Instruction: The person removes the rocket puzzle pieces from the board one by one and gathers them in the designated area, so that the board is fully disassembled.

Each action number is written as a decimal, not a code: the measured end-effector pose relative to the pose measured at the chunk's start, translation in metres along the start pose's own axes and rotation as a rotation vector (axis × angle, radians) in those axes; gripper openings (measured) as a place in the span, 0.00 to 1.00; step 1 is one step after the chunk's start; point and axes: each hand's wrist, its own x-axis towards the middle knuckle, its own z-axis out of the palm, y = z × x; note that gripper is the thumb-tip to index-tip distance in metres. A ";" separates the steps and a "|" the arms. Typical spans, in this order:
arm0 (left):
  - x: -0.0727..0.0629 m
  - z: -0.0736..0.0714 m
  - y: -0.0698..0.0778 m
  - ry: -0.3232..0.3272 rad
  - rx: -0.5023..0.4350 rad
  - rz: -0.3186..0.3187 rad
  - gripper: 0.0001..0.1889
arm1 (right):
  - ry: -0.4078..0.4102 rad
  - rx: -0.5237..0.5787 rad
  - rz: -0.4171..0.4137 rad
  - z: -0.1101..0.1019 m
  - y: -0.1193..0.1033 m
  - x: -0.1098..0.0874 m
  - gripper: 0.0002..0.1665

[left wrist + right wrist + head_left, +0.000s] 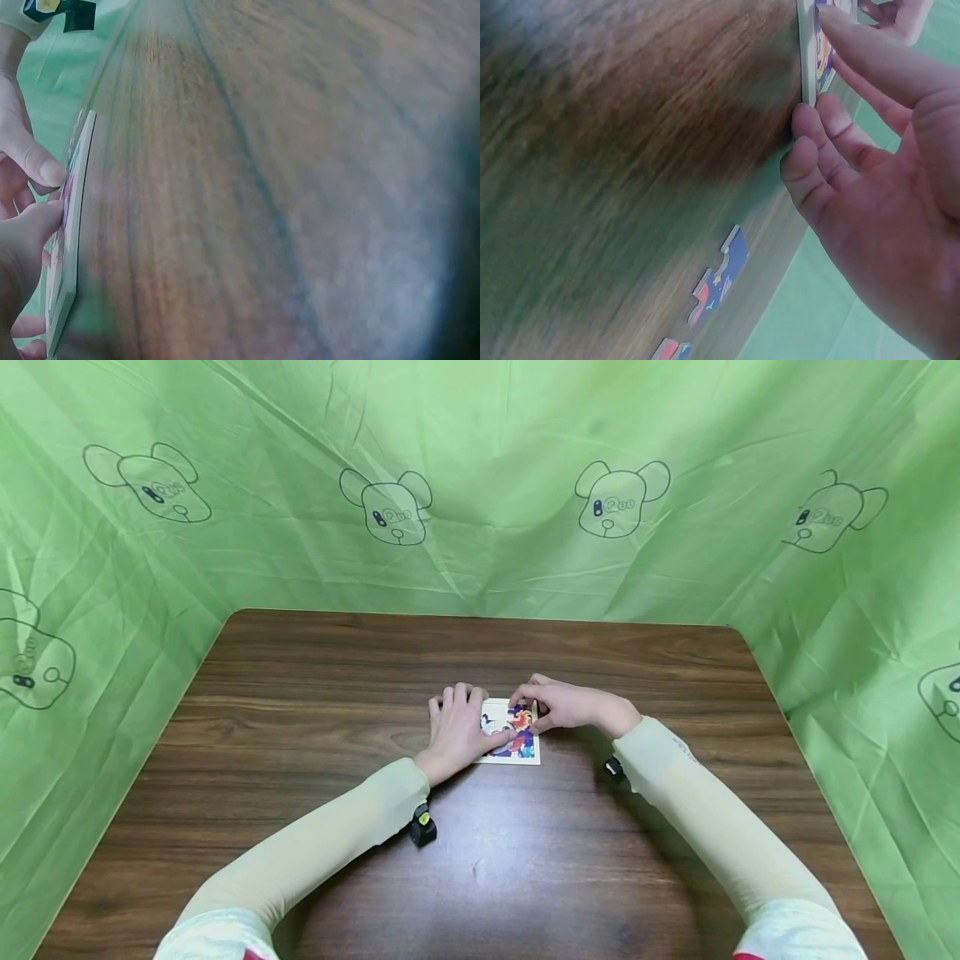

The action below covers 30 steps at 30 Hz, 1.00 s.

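Observation:
A small jigsaw puzzle (527, 761) with a pale border and a bright cartoon picture lies on the wooden table. My left hand (459, 727) rests over its left side, fingers spread and thumb stretched across the picture. From the right, my right hand (566, 703) reaches onto the puzzle with thumb and forefinger bent down to it. In the right wrist view the other fingers (801, 159) curl loosely by the board's edge (808, 60). Whether a piece is between that thumb and forefinger is hidden. The left wrist view shows both thumbs at the board (71, 247).
Two loose puzzle pieces, one dark blue (733, 259) and one partly cut off by the frame (666, 349), lie on the table in the right wrist view. Green cloth (495, 560) printed with bear outlines hangs around the brown table (315, 668).

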 end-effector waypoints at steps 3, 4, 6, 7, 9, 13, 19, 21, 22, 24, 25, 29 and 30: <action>0.000 -0.001 0.001 -0.007 -0.003 -0.006 0.44 | -0.011 -0.006 0.015 0.000 0.000 0.001 0.27; 0.000 -0.001 0.001 -0.008 -0.005 -0.008 0.45 | -0.014 -0.007 0.021 0.000 0.000 0.002 0.27; 0.001 -0.002 0.002 -0.011 -0.004 -0.010 0.45 | -0.017 -0.008 0.031 0.000 0.000 0.002 0.27; 0.001 -0.002 0.002 -0.012 -0.003 -0.011 0.45 | -0.018 -0.006 0.034 0.001 0.000 0.002 0.28; 0.001 -0.001 0.002 -0.011 -0.002 -0.010 0.45 | -0.016 -0.003 0.035 0.001 0.001 0.003 0.28; 0.002 -0.001 0.001 -0.006 0.000 -0.007 0.45 | -0.008 0.015 0.023 0.003 0.001 0.003 0.28; 0.001 -0.002 0.001 -0.010 0.002 -0.006 0.44 | 0.004 0.012 0.015 0.004 0.003 0.003 0.27; 0.002 -0.003 0.001 -0.016 -0.002 -0.009 0.44 | 0.008 0.009 0.013 0.005 0.004 0.003 0.26; 0.002 -0.003 0.002 -0.019 -0.002 -0.011 0.44 | 0.010 0.012 0.009 0.005 0.004 0.004 0.26; 0.002 -0.003 0.002 -0.026 0.002 -0.017 0.45 | 0.014 0.013 0.001 0.005 0.005 0.004 0.25; 0.002 -0.002 0.002 -0.028 0.003 -0.020 0.45 | 0.017 0.011 -0.003 0.005 0.005 0.004 0.24; 0.003 -0.002 0.002 -0.032 0.004 -0.026 0.45 | 0.031 0.001 -0.009 0.006 0.007 0.003 0.21; 0.003 -0.002 0.002 -0.032 0.003 -0.027 0.46 | 0.035 -0.002 -0.008 0.006 0.007 0.003 0.21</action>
